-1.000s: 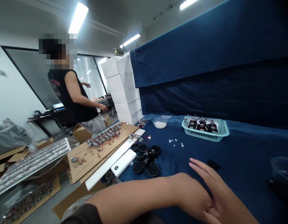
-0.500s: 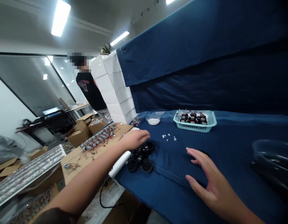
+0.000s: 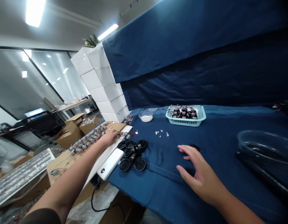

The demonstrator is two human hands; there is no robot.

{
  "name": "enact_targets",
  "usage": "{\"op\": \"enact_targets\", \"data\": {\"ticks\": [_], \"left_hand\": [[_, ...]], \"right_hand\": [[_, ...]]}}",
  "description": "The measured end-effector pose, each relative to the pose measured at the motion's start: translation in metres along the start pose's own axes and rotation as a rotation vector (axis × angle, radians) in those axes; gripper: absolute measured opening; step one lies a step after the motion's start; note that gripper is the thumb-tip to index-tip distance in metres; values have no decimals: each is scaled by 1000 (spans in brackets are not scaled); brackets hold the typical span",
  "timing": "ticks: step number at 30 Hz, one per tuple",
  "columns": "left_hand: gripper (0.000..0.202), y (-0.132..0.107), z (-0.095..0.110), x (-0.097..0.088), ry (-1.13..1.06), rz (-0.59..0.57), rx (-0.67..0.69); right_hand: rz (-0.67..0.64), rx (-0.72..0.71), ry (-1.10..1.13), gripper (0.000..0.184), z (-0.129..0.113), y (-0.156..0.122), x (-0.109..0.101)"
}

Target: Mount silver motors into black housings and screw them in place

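My left hand (image 3: 110, 137) reaches far out to the left edge of the blue cloth (image 3: 204, 149), its fingers down on a small cluster of wired motors (image 3: 125, 135) lying on a white strip; whether it grips one is hidden. My right hand (image 3: 199, 175) rests open on the blue cloth, fingers spread, just short of a small black part (image 3: 194, 146). A pile of black round wheels (image 3: 132, 154) lies between the two hands. A white power bank (image 3: 110, 159) with a cable sits beside the wheels.
A teal basket (image 3: 185, 115) of black parts and a clear cup of white bits (image 3: 146, 116) stand at the back. A clear bowl (image 3: 265, 147) sits at right. Cardboard sheets with rows of motors (image 3: 88, 141), boxes and a white stacked cabinet (image 3: 102, 84) are at left.
My left hand has moved from the wheel pile further left onto the wired motors. The view has swung right, and the standing person has left the picture. My right hand has barely moved.
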State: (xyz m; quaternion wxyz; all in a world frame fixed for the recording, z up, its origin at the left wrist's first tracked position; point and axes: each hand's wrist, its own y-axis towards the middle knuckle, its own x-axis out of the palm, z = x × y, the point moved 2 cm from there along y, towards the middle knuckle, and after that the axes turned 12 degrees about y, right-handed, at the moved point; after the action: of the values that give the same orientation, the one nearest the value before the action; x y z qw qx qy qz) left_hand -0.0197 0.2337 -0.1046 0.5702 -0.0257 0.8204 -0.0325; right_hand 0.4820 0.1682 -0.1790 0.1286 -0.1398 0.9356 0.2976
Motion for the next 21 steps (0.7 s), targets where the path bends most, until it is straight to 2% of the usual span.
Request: {"op": "enact_targets", "data": {"ticks": [5,10,16,21], "left_hand": [[44,16,-2,8,44,-20,31],[38,22,-5,1,43,-26,92],[31,12,-15,-11,10,-61,135],[31,-1,-22,-16,-100,-108,81]], "right_hand": [[-15,24,9,54,3,0,1],[-12,39,12,51,4,1,-1],[-15,42,20,49,5,1,0],[-21,53,26,47,5,1,0]]}}
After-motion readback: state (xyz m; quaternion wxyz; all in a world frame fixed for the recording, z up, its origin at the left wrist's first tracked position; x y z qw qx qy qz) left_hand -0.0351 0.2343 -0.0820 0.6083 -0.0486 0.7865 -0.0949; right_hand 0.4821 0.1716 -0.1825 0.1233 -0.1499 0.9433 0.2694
